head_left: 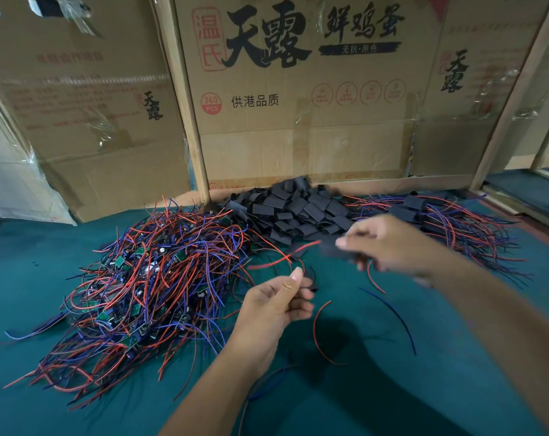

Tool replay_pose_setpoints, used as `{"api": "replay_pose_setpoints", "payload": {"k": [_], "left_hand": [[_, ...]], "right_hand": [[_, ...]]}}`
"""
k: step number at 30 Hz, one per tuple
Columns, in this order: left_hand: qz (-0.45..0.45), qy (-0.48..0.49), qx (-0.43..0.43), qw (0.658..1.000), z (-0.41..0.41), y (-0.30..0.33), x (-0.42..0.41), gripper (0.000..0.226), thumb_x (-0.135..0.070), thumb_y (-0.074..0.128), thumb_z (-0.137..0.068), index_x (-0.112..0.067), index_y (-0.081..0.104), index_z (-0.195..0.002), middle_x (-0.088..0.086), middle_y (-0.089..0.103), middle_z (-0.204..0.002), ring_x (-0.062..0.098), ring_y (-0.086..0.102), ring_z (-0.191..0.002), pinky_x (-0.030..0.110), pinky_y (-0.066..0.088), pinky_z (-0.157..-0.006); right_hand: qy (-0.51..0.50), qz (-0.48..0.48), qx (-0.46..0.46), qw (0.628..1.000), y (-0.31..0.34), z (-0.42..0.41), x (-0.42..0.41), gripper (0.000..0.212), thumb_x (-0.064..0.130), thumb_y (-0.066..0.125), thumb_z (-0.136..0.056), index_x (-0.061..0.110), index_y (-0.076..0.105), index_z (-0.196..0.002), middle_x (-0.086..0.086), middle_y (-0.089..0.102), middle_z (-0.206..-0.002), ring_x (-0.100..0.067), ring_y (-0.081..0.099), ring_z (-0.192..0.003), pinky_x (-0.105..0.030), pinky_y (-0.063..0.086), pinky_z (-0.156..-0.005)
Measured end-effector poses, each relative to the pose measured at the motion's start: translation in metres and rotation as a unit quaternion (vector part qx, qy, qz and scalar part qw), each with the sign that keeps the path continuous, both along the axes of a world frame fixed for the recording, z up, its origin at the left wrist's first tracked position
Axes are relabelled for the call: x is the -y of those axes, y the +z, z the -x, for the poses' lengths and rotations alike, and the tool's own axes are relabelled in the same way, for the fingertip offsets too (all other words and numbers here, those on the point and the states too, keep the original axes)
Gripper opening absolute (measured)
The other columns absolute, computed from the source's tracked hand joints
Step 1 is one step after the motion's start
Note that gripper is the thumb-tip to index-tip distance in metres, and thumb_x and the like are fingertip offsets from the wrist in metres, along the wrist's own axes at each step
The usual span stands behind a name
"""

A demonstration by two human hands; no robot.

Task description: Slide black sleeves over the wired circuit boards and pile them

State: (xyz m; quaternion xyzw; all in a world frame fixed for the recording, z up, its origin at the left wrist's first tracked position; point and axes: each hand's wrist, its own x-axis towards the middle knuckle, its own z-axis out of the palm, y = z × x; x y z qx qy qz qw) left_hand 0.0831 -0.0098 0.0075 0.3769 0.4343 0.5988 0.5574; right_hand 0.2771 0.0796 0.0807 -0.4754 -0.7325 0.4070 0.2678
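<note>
A big tangle of bare green circuit boards with red and blue wires (147, 284) lies on the left of the table. Behind the middle sits a heap of flat black sleeves (295, 206). At the right rear is a pile of sleeved boards (430, 221) with wires trailing out. My left hand (279, 303) pinches thin wires between thumb and fingers. My right hand (389, 243) is blurred; it grips a dark sleeved piece (333, 250) with red and blue wires hanging from it. The board itself is hidden.
The table has a teal cloth top (393, 388). Cardboard boxes (298, 89) and wooden posts (185, 105) wall off the back edge. A loose red wire (317, 328) and blue wire (396, 319) lie between my forearms.
</note>
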Motion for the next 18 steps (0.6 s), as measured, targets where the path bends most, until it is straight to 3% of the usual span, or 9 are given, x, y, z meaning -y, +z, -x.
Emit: {"api": "replay_pose_setpoints", "payload": {"k": [3,7,11,14,18], "left_hand": [[0.014,0.007,-0.027,1.000,-0.001,0.000,0.000,0.034,-0.032,0.063,-0.088,0.002,0.070,-0.094,0.010,0.063,-0.076,0.016,0.058,-0.061,0.024,0.052,-0.059],[0.024,0.014,-0.038,0.999,0.001,0.000,-0.001,0.026,-0.021,0.057,-0.098,0.001,0.068,-0.090,0.008,0.060,-0.072,0.016,0.053,-0.058,0.023,0.050,-0.055],[0.022,0.019,-0.028,0.999,0.004,0.000,-0.001,0.025,-0.020,0.056,-0.098,0.002,0.066,-0.090,0.007,0.058,-0.069,0.015,0.051,-0.057,0.023,0.048,-0.052],[0.033,0.019,-0.042,0.998,0.005,-0.001,-0.001,0.027,-0.020,0.055,-0.099,0.000,0.066,-0.083,0.006,0.053,-0.064,0.015,0.046,-0.053,0.023,0.042,-0.050],[0.041,0.024,-0.053,0.997,0.007,-0.001,-0.001,0.030,-0.020,0.054,-0.100,-0.004,0.065,-0.077,0.003,0.051,-0.060,0.015,0.041,-0.050,0.025,0.035,-0.049]], "right_hand": [[-0.110,-0.024,0.009,0.994,0.020,-0.036,-0.050,0.021,0.032,0.066,-0.092,0.013,0.069,-0.084,-0.001,0.070,-0.062,-0.008,0.059,-0.052,-0.023,0.035,-0.044],[-0.272,-0.062,0.049,0.959,0.028,-0.090,-0.125,0.035,0.035,0.066,-0.093,0.001,0.072,-0.084,-0.012,0.072,-0.069,-0.024,0.058,-0.059,-0.026,0.039,-0.050],[-0.346,-0.087,0.230,0.906,0.019,-0.121,-0.167,0.046,0.037,0.063,-0.094,-0.002,0.066,-0.070,-0.010,0.065,-0.060,-0.025,0.057,-0.056,-0.028,0.042,-0.053],[-0.378,-0.103,0.349,0.851,0.006,-0.128,-0.173,0.047,0.046,0.065,-0.088,0.001,0.054,-0.082,-0.017,0.062,-0.084,-0.033,0.060,-0.079,-0.037,0.049,-0.070],[-0.407,-0.191,0.467,0.761,0.003,-0.116,-0.160,0.048,0.054,0.060,-0.088,0.008,0.064,-0.099,-0.019,0.063,-0.111,-0.037,0.059,-0.109,-0.045,0.044,-0.090]]}}
